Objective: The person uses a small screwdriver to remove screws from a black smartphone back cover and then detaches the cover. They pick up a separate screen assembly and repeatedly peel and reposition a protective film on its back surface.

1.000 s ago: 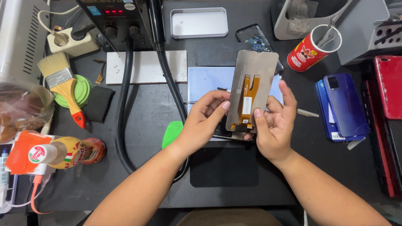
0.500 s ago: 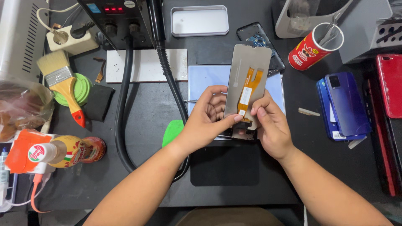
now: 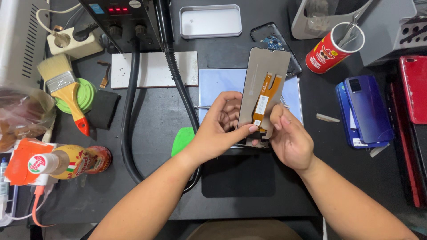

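Above the black work mat (image 3: pixel 155 120), the grey phone screen panel (image 3: pixel 263 80) with its orange flex cable (image 3: pixel 262 100) stands tilted, its lower edge pinched between left hand (image 3: pixel 220 131) and right hand (image 3: pixel 291 142). A red can (image 3: pixel 331 51) holds tweezers (image 3: pixel 356 22).

- We've got one cam only, head-worn, looking almost straight down at the bench (image 3: pixel 151 115).
- It sits close: our forearms enter from the bottom edge, hands mid-frame.
- No 2nd view, so no overlap.
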